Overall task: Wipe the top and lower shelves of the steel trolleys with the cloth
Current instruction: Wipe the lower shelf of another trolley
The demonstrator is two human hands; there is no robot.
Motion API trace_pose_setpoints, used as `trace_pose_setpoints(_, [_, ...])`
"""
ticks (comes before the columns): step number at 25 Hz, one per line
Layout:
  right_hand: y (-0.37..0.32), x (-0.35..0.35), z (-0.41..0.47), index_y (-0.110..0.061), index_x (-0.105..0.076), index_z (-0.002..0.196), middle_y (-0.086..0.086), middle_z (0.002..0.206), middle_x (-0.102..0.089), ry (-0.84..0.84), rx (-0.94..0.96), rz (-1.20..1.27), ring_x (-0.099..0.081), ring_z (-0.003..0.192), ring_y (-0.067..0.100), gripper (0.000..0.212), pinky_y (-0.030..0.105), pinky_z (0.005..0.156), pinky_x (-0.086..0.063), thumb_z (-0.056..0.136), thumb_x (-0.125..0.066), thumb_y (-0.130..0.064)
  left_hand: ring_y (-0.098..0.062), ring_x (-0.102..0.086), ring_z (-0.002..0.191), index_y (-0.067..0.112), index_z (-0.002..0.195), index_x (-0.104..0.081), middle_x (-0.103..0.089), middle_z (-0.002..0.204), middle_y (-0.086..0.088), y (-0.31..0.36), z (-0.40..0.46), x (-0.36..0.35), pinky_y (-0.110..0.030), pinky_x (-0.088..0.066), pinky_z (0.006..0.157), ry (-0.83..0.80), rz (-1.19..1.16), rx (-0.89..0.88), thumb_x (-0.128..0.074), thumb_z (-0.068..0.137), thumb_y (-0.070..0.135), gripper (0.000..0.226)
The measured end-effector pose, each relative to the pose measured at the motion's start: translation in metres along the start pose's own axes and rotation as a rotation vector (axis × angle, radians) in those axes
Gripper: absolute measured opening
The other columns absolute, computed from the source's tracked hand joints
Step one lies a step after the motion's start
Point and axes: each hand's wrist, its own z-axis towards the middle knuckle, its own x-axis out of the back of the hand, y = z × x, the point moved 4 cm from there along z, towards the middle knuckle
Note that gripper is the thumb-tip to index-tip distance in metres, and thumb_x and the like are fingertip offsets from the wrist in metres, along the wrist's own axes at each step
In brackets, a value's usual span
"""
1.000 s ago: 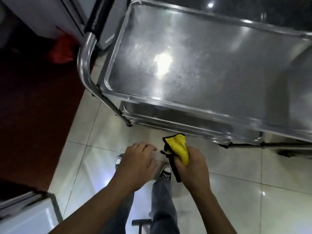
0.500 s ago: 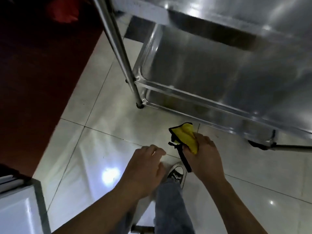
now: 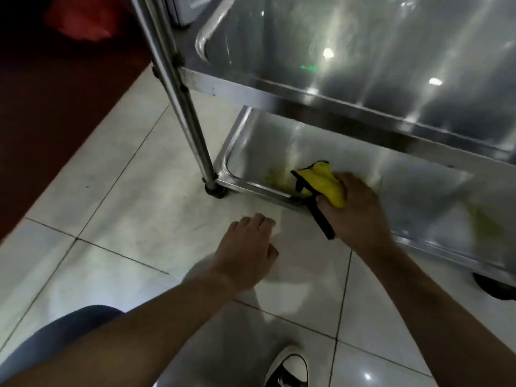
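Now R hand [image 3: 354,210] grip closed on yellow cloth [image 3: 324,181] over lower shelf [image 3: 251,152]; L hand [image 3: 245,252] open above tile floor [image 3: 111,196].

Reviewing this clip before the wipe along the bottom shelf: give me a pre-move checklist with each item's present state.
1. Cloth held: ok, right hand grips the yellow cloth.
2. Cloth at the lower shelf: ok, near its front left corner; actual contact cannot tell.
3. Shelf free of objects: ok in the visible part; the rest is hidden under the upper shelf.
4. Left hand out of the wiping path: ok, over the floor tiles, empty.
5. Trolley steadied: not ok, neither hand holds the post.
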Motion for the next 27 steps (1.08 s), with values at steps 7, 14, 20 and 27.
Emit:
trace_pose_setpoints(7, [0.041,-0.099,0.063,-0.018,-0.041,0.15,0.016,0.147,-0.045,-0.07,0.011,-0.247,-0.045,0.13,0.039,0.059,0.047,0.104,-0.038,0.098,-0.051,-0.045,-0.033,0.008,0.156,0.022,0.16,0.011,0.012,0.167,-0.018,-0.089,0.078,-0.019,-0.043,0.001,0.127,0.114,0.202,0.061,-0.032,0.101,0.047,0.077])
trace_pose_setpoints(14, [0.038,-0.105,0.071,-0.011,-0.05,0.143,0.021,0.136,-0.055,0.042,0.03,-0.253,-0.051,0.121,0.045,0.052,0.052,0.096,-0.044,0.097,-0.058,-0.035,-0.026,0.007,0.156,0.017,0.16,0.008,0.009,0.169,-0.013,-0.137,0.096,-0.033,-0.041,-0.002,0.127,-0.131,0.182,-0.007,-0.037,0.101,0.042,0.078])
trace_pose_setpoints(20, [0.026,-0.115,0.12,-0.021,-0.038,0.15,0.017,0.15,-0.044,0.064,-0.13,-0.219,-0.042,0.136,0.039,0.057,0.05,0.111,-0.035,0.102,-0.037,-0.052,-0.029,0.012,0.155,0.014,0.16,0.011,0.015,0.167,-0.016,-0.135,0.089,-0.048,-0.036,0.01,0.122,0.044,0.153,-0.032,-0.044,0.097,0.046,0.089])
trace_pose_setpoints(27, [-0.017,-0.163,0.108,-0.032,-0.039,0.153,0.002,0.16,-0.037,0.066,0.206,-0.245,-0.031,0.148,0.023,0.056,0.04,0.122,-0.021,0.101,-0.046,-0.05,-0.021,0.015,0.155,0.007,0.16,0.006,0.014,0.168,-0.012,-0.134,0.084,-0.05,-0.033,0.009,0.126,0.137,-0.011,-0.018,-0.026,0.088,0.052,0.09])
